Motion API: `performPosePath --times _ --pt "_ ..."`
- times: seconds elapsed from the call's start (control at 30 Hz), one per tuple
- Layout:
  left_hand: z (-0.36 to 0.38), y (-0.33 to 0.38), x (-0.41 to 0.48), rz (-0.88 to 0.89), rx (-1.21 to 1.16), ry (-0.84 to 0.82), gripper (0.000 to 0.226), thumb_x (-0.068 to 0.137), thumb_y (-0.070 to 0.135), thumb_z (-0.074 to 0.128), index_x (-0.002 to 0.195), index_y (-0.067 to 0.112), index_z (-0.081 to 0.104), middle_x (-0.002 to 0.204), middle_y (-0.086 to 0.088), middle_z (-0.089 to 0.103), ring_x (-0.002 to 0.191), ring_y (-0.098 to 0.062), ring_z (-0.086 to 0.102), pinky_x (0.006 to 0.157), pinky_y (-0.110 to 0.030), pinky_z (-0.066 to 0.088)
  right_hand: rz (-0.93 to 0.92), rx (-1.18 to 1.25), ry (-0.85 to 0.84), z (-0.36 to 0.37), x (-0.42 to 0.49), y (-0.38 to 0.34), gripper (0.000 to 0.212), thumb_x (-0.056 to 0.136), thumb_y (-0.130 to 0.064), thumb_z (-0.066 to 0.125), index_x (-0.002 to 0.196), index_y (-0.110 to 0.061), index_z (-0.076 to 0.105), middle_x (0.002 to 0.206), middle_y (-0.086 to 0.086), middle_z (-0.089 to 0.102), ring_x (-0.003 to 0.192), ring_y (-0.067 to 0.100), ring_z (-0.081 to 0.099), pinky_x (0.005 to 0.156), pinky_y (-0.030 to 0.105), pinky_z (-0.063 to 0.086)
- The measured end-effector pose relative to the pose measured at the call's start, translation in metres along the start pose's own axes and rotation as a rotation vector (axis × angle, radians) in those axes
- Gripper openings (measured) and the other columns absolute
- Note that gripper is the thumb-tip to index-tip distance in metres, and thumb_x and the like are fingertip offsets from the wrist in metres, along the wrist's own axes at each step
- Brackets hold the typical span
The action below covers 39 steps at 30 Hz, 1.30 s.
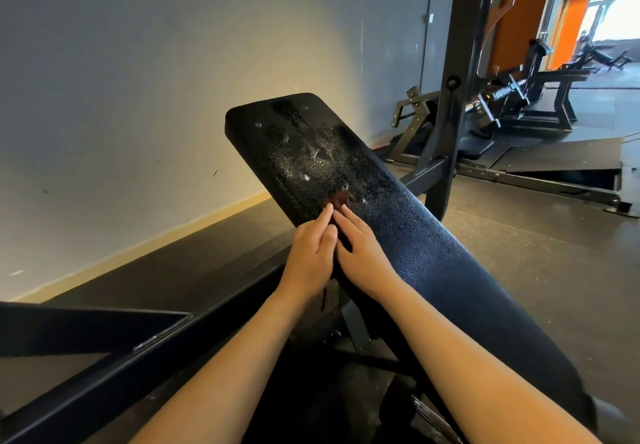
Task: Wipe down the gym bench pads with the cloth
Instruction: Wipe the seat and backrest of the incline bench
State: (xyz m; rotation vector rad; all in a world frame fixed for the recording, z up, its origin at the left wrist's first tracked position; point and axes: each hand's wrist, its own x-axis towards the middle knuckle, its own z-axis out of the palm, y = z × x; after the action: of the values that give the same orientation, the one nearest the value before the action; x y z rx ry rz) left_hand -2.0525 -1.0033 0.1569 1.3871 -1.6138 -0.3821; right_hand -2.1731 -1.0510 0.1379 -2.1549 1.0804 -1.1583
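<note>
A long black padded gym bench pad (408, 235) slopes up and away from me, with water droplets and wet streaks on its upper part. A small dark reddish-brown cloth (341, 198) lies on the pad's left half, mostly covered by my hands. My left hand (310, 258) and my right hand (363, 253) lie side by side on the cloth. Their fingers are stretched forward and press it flat against the pad. A bit of the cloth peeks out past the fingertips, and another bit hangs below my left wrist.
A grey wall (121, 114) runs along the left. A black steel frame bar (104, 371) crosses the lower left. A dark rack upright (453, 90) stands behind the pad on the right, with other gym machines (530, 97) beyond it on the rubber floor (540, 253).
</note>
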Motion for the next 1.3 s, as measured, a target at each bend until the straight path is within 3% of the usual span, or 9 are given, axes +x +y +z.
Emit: performPosePath --times 0.07,0.2,0.37,0.53,0.67,0.9,1.1,1.17,1.3 --pt "-0.004 -0.001 0.004 0.014 0.039 0.005 0.047 0.109 0.027 0.032 0.156 0.021 0.033 0.151 0.000 0.046 0.132 0.001 0.036 0.106 -0.017 0.029 -0.013 -0.013 0.012 0.000 0.005 -0.001 0.051 0.103 -0.025 0.047 0.152 -0.034 0.037 0.162 -0.002 0.027 0.150 0.014 0.021 0.124 0.036 0.018" --pt "0.000 0.001 0.015 0.063 0.064 -0.007 0.047 0.109 0.032 0.035 0.155 0.022 0.038 0.153 0.001 0.047 0.139 -0.006 0.041 0.115 -0.027 0.034 0.028 0.032 0.093 -0.007 0.022 0.003 0.042 0.104 -0.015 0.045 0.145 -0.023 0.051 0.156 -0.002 0.040 0.144 0.012 0.035 0.111 0.008 0.019" --pt "0.014 0.005 0.030 0.108 0.110 -0.010 0.044 0.109 0.028 0.037 0.152 0.019 0.043 0.155 0.004 0.043 0.135 0.007 0.033 0.107 -0.002 0.020 0.136 0.160 0.173 -0.024 0.035 0.006 0.037 0.104 -0.018 0.047 0.139 -0.021 0.058 0.154 -0.005 0.043 0.143 0.009 0.035 0.119 0.025 0.023" --pt "0.012 -0.022 0.041 0.141 0.285 0.218 0.049 0.105 0.035 0.027 0.138 0.017 0.058 0.145 0.002 0.055 0.143 -0.010 0.036 0.124 -0.035 0.018 0.008 0.025 0.031 -0.006 0.025 0.006 0.049 0.104 -0.030 0.046 0.152 -0.024 0.040 0.164 -0.004 0.021 0.152 0.010 0.008 0.125 0.035 0.009" --pt "0.021 -0.026 0.048 0.181 0.445 0.260 0.050 0.104 0.034 0.027 0.136 0.016 0.060 0.140 0.001 0.059 0.137 -0.016 0.040 0.121 -0.038 0.020 0.005 -0.219 0.031 -0.005 0.039 0.014 0.050 0.106 -0.031 0.037 0.155 -0.022 0.033 0.166 -0.002 0.016 0.153 0.014 0.004 0.125 0.040 0.005" --pt "0.032 -0.040 0.041 0.213 0.590 0.276 0.050 0.106 0.034 0.025 0.141 0.016 0.056 0.148 0.002 0.052 0.144 -0.018 0.034 0.124 -0.044 0.014 0.261 -0.233 0.146 -0.036 0.064 0.046 0.049 0.105 -0.021 0.037 0.153 -0.012 0.036 0.164 0.007 0.023 0.152 0.025 0.013 0.124 0.044 0.013" --pt "0.035 -0.030 0.048 0.162 0.462 0.342 0.048 0.105 0.033 0.028 0.136 0.015 0.060 0.140 0.003 0.058 0.134 -0.016 0.044 0.120 -0.046 0.025 -0.042 -0.177 0.123 -0.013 0.033 0.028 0.043 0.103 -0.020 0.048 0.146 -0.021 0.050 0.158 -0.005 0.036 0.150 0.012 0.020 0.121 0.023 0.011" --pt "0.034 -0.028 0.052 0.178 0.513 0.357 0.044 0.104 0.031 0.033 0.133 0.015 0.062 0.137 0.002 0.060 0.129 -0.020 0.047 0.113 -0.049 0.032 -0.073 -0.232 0.114 -0.018 0.038 0.043 0.044 0.103 -0.019 0.047 0.147 -0.021 0.048 0.158 -0.004 0.036 0.150 0.013 0.021 0.123 0.025 0.014" --pt "0.036 -0.033 0.052 0.210 0.591 0.362 0.040 0.103 0.030 0.038 0.132 0.017 0.064 0.137 0.003 0.059 0.127 -0.022 0.045 0.113 -0.048 0.029 0.152 -0.256 0.210 -0.040 0.059 0.070 0.046 0.105 -0.018 0.042 0.151 -0.014 0.042 0.161 0.005 0.031 0.150 0.024 0.022 0.123 0.035 0.018"
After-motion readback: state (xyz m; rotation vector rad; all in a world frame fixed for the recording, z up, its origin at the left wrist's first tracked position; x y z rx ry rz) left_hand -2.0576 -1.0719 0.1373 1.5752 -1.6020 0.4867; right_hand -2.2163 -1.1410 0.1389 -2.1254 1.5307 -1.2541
